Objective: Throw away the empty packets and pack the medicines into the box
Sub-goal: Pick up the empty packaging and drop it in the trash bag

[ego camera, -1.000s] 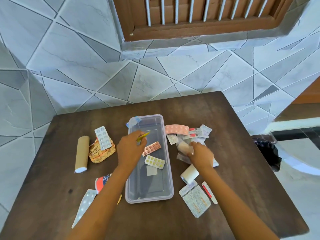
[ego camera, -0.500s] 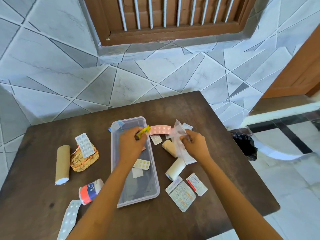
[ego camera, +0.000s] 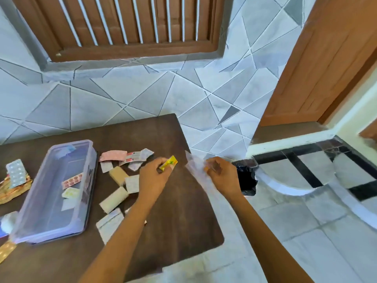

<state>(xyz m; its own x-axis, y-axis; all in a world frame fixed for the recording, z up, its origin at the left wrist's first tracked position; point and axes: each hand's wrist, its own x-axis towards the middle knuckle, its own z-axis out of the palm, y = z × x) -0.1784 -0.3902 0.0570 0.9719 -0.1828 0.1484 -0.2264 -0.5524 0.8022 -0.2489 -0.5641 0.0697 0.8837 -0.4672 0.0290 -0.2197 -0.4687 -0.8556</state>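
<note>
1. The clear empty packet [ego camera: 193, 170] hung from the right hand [ego camera: 221, 174] right of centre in the frame, just past the right edge of the tabletop [ego camera: 183, 211]; its grip was closed on the packet's right side.
2. The packet was blurred, but its long axis ran from upper left to lower right, upper corner pointing toward the wall.
3. The black bin bag [ego camera: 245, 178] lay on the floor immediately right of that hand and below it, partly hidden by the wrist, so the right hand was much the nearer and the drop probably called for only a short carry to the right.
4. The left hand [ego camera: 155, 176], over the tabletop centre, had its grip closed on a small yellow sachet [ego camera: 169, 163], which slanted up to the right, toward the bin.
5. The clear box [ego camera: 59, 193] sat at the left of the frame, long axis running toward the wall, with a few pill strips [ego camera: 72, 180] inside.
6. Loose strips and bandage rolls [ego camera: 114, 199] lay between box and left hand.
</note>
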